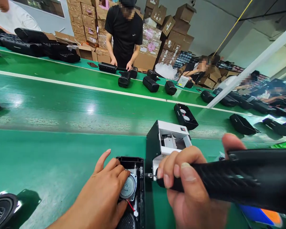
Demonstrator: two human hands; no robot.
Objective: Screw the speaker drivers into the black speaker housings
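Observation:
My left hand grips a round silver-backed speaker driver seated inside a black speaker housing. Its fingers curl over the driver's left side, hiding part of it, and the thumb lies below. A red wire runs from the driver to a small white plug. My right hand is wrapped round a black electric screwdriver, held nearly level. The screwdriver's metal bit points left at the housing's right edge; whether it touches a screw I cannot tell.
A black-and-white screw feeder stands just beyond my right hand. A large round speaker lies at lower left. Behind runs a green conveyor belt with an open housing. Across it a person in black handles black speakers.

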